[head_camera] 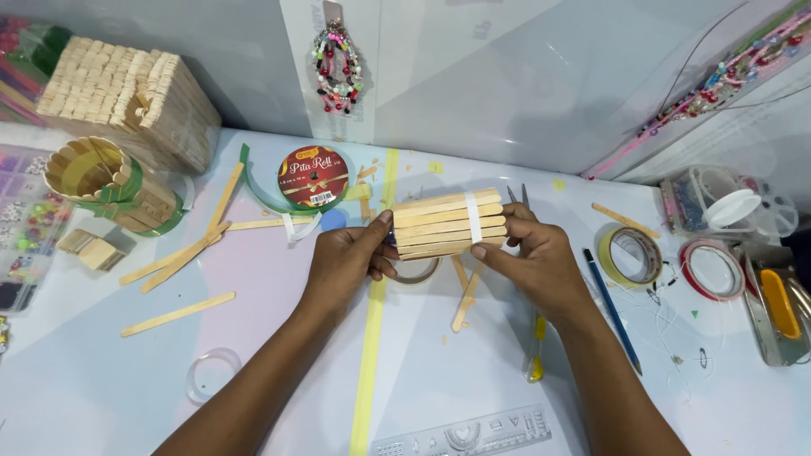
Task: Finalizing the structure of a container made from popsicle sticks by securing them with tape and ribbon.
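- Both hands have a grip on a stick bundle (pixel 446 223) bound by a white band: left hand (pixel 345 263) pinches its left end, right hand (pixel 541 260) closes on its right end.
- The bundle lies level between the two hands, above the tabletop (pixel 279 355).
- A tape ring (pixel 416 270) sits just below it.
- Loose sticks (pixel 176 260) lie well left.

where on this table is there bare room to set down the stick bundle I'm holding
Bare patches: the white tabletop near the front left, between the loose flat wooden stick and the clear tape ring; also between the yellow tape strip and the left hand. The right side is crowded: blue pencil, tape rolls.
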